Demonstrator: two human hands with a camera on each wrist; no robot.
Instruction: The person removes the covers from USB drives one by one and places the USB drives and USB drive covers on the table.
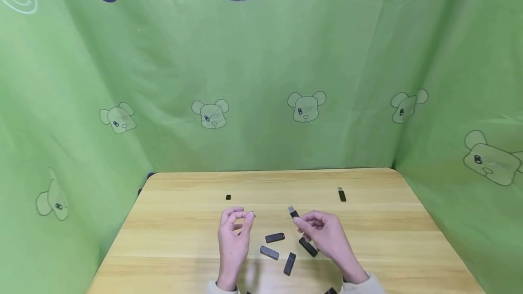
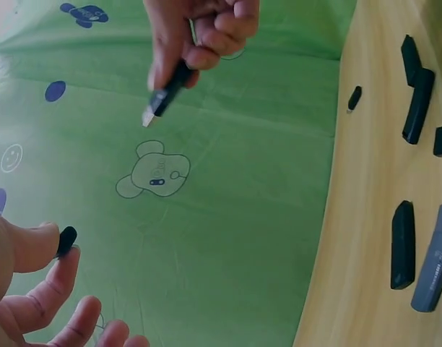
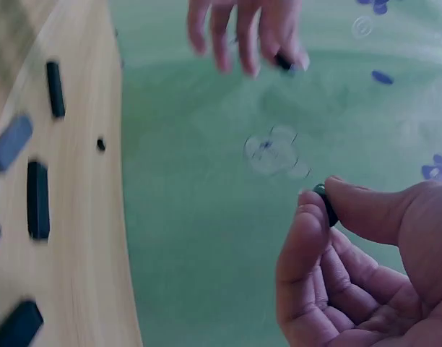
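The small black cap [image 2: 66, 241], pinched in the left hand [image 1: 234, 235], should be lined up squarely with the bare metal plug of the stick [image 1: 293, 213] gripped in the right hand [image 1: 327, 235] at 3 o'clock, then pressed on straight.

A small black plastic cap [image 1: 251, 214] is pinched by the left hand [image 1: 234, 235]; an uncapped black USB stick [image 1: 293, 212] is held by the right hand [image 1: 323, 232].

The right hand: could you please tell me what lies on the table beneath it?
Under the right hand one black USB stick lies on the wooden table, partly covered by the palm. That hand itself pinches an uncapped stick. Whatever else lies beneath the palm is covered.
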